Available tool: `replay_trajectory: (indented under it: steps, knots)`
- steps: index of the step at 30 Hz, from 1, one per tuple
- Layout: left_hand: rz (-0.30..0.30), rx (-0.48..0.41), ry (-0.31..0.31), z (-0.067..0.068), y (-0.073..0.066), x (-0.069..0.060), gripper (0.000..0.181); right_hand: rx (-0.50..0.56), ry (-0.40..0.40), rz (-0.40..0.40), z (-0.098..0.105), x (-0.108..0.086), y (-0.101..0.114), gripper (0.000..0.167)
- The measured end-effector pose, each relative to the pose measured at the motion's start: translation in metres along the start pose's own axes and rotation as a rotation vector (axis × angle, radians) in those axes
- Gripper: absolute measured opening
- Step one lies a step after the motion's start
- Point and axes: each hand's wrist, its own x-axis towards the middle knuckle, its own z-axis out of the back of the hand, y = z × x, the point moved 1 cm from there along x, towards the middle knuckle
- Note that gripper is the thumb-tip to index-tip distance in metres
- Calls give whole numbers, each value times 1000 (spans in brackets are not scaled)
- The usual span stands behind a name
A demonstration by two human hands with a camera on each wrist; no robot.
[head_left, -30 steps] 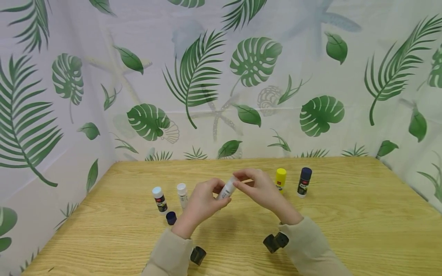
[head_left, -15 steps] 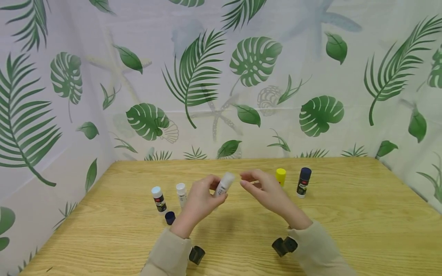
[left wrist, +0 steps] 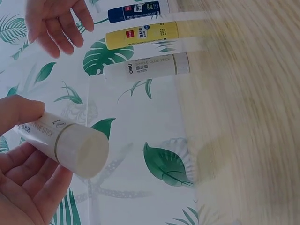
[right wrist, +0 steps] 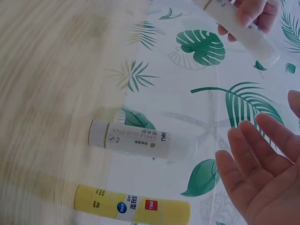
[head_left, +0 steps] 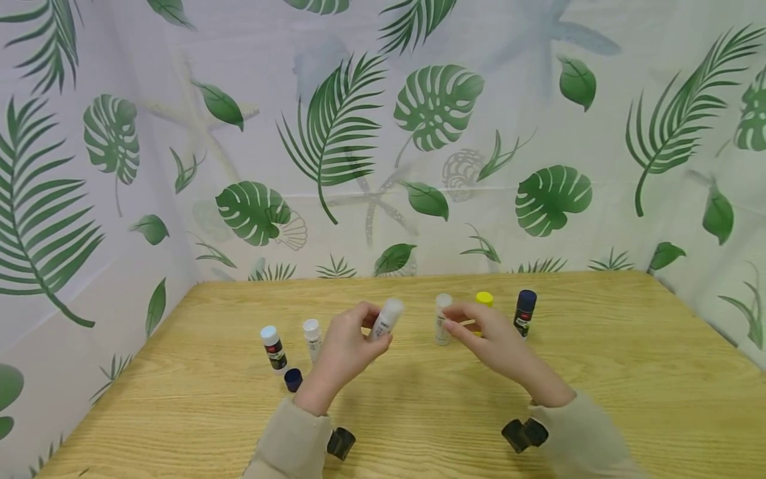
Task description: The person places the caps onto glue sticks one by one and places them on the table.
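My left hand [head_left: 344, 349] grips a white glue stick [head_left: 386, 319], tilted, its capped end up and clear of the table. In the left wrist view the thumb and fingers curl round the glue stick [left wrist: 47, 138]. My right hand [head_left: 499, 342] has its fingers extended beside a second white glue stick [head_left: 441, 332] that stands upright. A gap shows between that glue stick [right wrist: 136, 140] and the right hand [right wrist: 267, 173] in the right wrist view. Behind the right hand, a yellow glue stick [head_left: 485, 299] is partly hidden; a navy-capped glue stick [head_left: 525, 309] stands farther right.
Left of the left hand stand a white-capped glue stick with a dark label [head_left: 274, 348] and a white one [head_left: 312, 337], partly covered by the hand. A loose navy cap [head_left: 293, 380] lies before them. A leaf-patterned cloth [head_left: 359, 166] hangs behind the wooden table [head_left: 419, 426].
My right hand has left the top of the held glue stick and moved right, uncovering the standing white glue stick. The left hand has stayed nearly in place, still gripping its glue stick.
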Motion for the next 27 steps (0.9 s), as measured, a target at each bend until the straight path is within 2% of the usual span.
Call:
replay_trajectory:
  steps: [10, 23, 27]
  knots:
    - [14, -102, -44, -5, -11, 11, 24, -7, -8, 35, 0, -2, -6, 22]
    - [-10, -246, -226, 3, -33, 35, 24, -12, -6, 55, -1, -1, -9, 22]
    - [-13, -259, -247, -2, -34, 41, 22, -17, -10, 56, -1, -1, -8, 22]
